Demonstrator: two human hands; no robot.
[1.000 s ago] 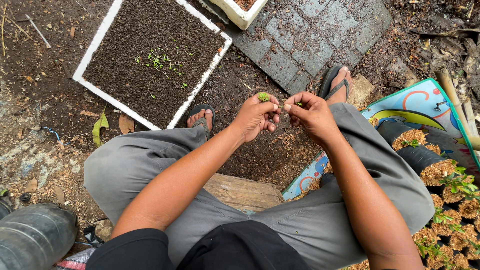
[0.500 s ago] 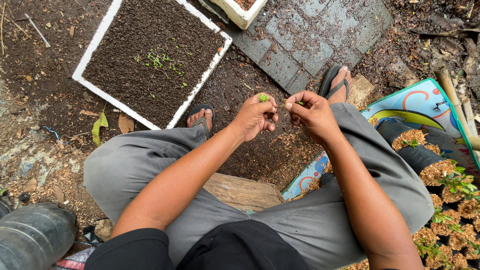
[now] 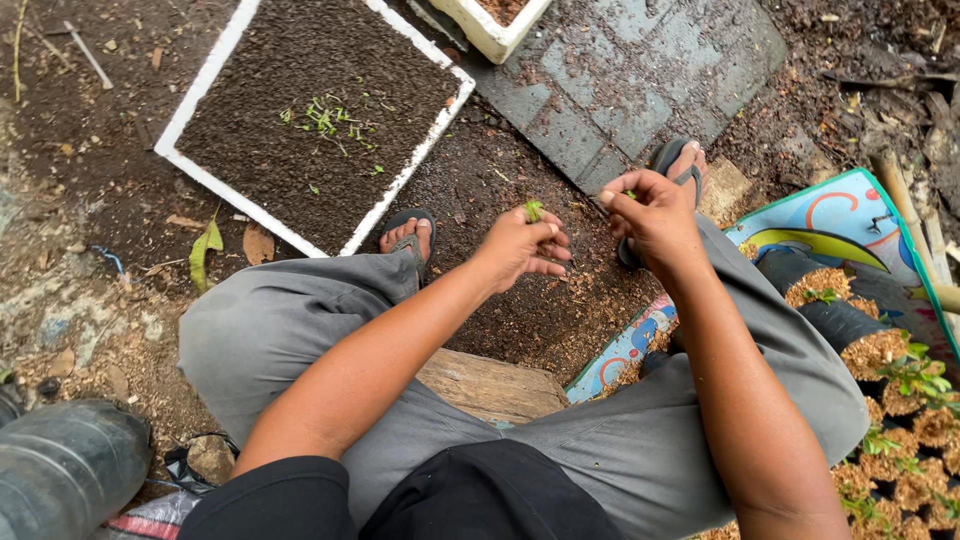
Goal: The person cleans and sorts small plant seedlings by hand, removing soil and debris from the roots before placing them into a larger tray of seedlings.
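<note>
My left hand (image 3: 520, 250) pinches a seedling clump (image 3: 533, 209) w/ fingers closed, right hand (image 3: 655, 215) fingers nipping one sprig (image 3: 630, 195), hands just apart, potting bags (image 3: 850, 320) lying rightward.

Can't really make out the tiny green bit pinched in the right hand (image 3: 655, 215), it's way too small. The second white box (image 3: 490, 25) at the far edge is cut off, same with the black pots (image 3: 880, 350) on the right.
</note>
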